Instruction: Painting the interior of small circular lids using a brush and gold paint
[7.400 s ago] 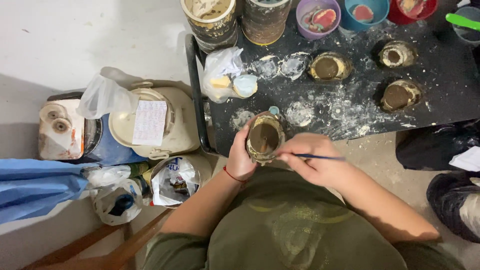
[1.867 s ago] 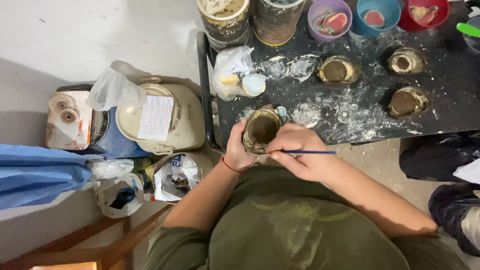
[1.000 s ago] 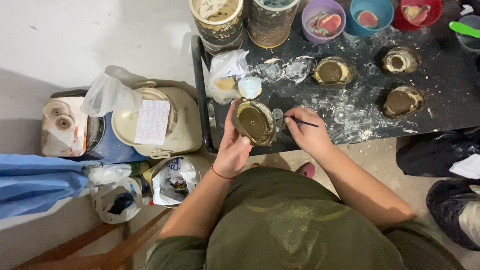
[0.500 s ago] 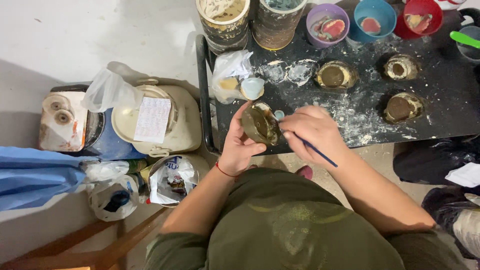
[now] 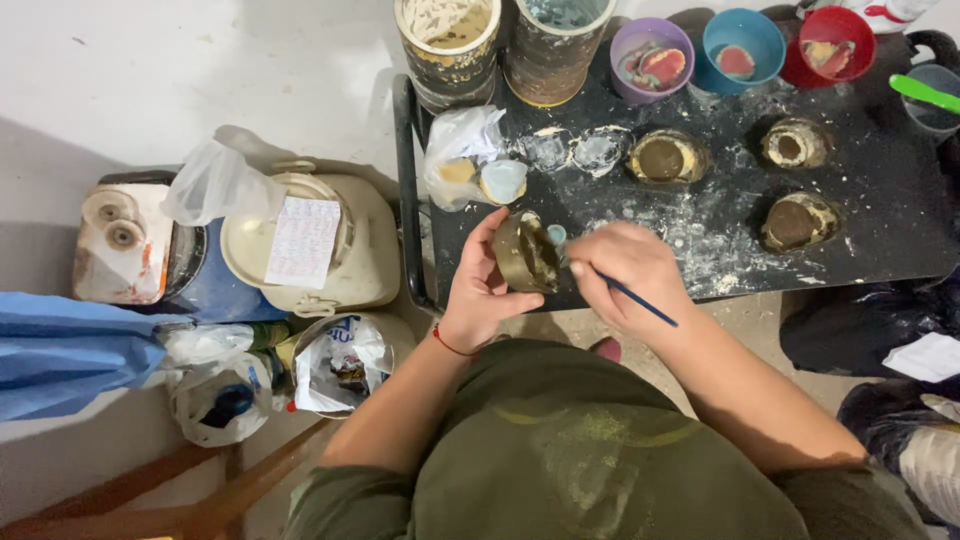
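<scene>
My left hand point(image 5: 478, 288) grips a small brown clay bowl point(image 5: 524, 252), tilted on its side with its opening toward my right hand. My right hand point(image 5: 628, 275) holds a thin blue-handled brush point(image 5: 640, 301); the handle sticks out to the lower right and the tip end points into the bowl, hidden by my fingers. Both hands hover at the near edge of a black, white-splattered table point(image 5: 880, 190). Three similar brown bowls point(image 5: 665, 158) point(image 5: 792, 143) point(image 5: 796, 221) rest on the table beyond.
Two large cans point(image 5: 447, 40) point(image 5: 555, 42) and purple point(image 5: 651, 55), blue point(image 5: 742, 45) and red point(image 5: 836, 42) cups line the far edge. A plastic bag point(image 5: 462, 150) lies at the table's left. On the floor left: a cream tub point(image 5: 305, 245), bags, a blue sheet point(image 5: 70, 350).
I turned the bowl from facing up to lying sideways and brought the brush hand in against its opening; the brush handle now angles down to the right.
</scene>
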